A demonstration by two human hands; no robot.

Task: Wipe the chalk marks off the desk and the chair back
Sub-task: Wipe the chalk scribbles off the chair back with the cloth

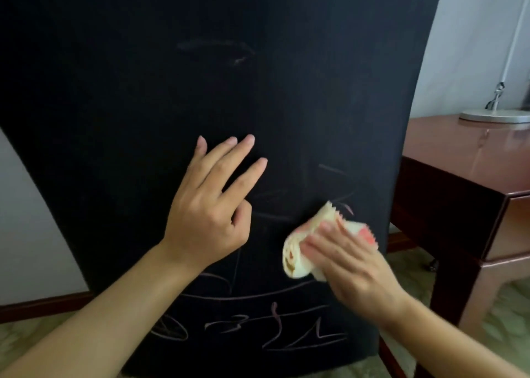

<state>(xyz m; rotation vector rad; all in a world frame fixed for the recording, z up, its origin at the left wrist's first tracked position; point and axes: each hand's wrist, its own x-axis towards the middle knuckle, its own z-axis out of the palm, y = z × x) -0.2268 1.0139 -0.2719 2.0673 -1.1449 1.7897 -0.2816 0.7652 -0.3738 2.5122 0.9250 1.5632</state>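
Black chair back [200, 90]: right hand [352, 265] grips cloth [298, 251] against chalk marks [275, 329] (wiping); left hand [212, 205], fingers straight, steadies it.

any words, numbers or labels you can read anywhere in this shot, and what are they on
None can be read for certain.
Chair back: pink chalk marks along the bottom look like loose scribbles or characters, with an oval at the left, but spell nothing legible.
Faint smeared strokes higher up: half wiped, unreadable.
Cloth in the right hand: a red and orange print, no lettering visible.
Desk and lamp base: no labels visible.
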